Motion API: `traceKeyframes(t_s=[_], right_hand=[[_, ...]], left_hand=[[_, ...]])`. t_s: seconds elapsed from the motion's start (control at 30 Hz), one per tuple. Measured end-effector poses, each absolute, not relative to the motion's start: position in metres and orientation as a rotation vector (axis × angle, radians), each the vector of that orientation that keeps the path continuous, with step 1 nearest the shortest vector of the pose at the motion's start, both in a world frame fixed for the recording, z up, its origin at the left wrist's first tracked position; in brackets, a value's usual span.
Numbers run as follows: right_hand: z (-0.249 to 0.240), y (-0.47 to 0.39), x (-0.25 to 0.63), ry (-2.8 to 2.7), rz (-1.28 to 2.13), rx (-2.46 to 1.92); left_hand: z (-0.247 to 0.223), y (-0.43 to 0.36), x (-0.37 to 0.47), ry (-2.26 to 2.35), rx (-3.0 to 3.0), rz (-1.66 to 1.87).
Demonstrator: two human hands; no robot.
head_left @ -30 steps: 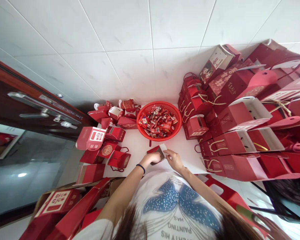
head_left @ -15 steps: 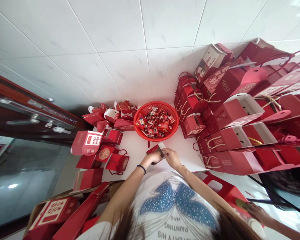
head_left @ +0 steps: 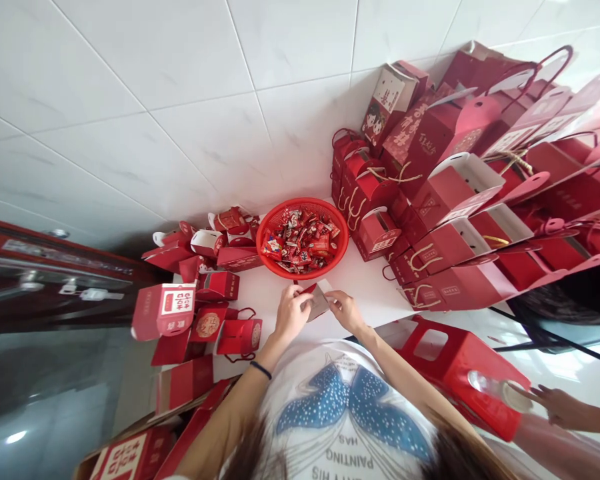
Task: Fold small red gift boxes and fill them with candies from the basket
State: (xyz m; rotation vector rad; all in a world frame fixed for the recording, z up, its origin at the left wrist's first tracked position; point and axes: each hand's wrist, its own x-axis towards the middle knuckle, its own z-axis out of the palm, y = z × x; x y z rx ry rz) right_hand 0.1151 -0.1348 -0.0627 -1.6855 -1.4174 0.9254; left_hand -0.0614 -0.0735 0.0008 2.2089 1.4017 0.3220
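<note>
A small red box (head_left: 319,303) with a grey-brown inner face and a white flap lies between my hands at the table's front edge. My left hand (head_left: 291,313), with a dark band on the wrist, pinches its left side. On the opposite side, the fingers of my right hand (head_left: 347,312) are closed on the edge by the flap. Just beyond them stands a red plastic basket (head_left: 263,261) holding a heap of red-wrapped sweets (head_left: 303,240).
Red gift boxes (head_left: 220,283) crowd the table's left end. Rows of red gift bags and boxes (head_left: 460,193) fill the right. Another person's hand (head_left: 555,403) reaches by a clear cup (head_left: 480,382) near a large red box (head_left: 437,370). A door (head_left: 40,280) is at left.
My left hand has drawn back from over the box to its left side, showing more of the inner face. The view has turned, and the other person's hand has shifted to the right.
</note>
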Motion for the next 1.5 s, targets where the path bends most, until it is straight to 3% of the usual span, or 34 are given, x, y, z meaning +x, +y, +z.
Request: traceKeyframes(t_s=[0.3,0.63,1.07,1.33,1.5], right_hand=[[-0.06,-0.142,0.105,-1.287,0.991,-1.707],[-0.051,-0.15,0.104,-1.203,1.184,-1.711],[-0.069,-0.134,0.115,-1.113,1.516,-1.555],[-0.046,-0.106,0.119,-1.265,1.349,-1.654],[-0.024,-0.101,0.137,-1.355,1.191,-1.701]], left_hand=[[-0.016,-0.078,-0.077,1.355,2.21,0.161],[-0.023,-0.078,-0.095,1.326,1.99,0.233],[-0.051,-0.08,-0.115,1.307,1.227,0.598],[-0.049,-0.076,-0.117,1.307,1.371,0.693],[-0.025,-0.068,-0.135,1.383,1.56,0.749]])
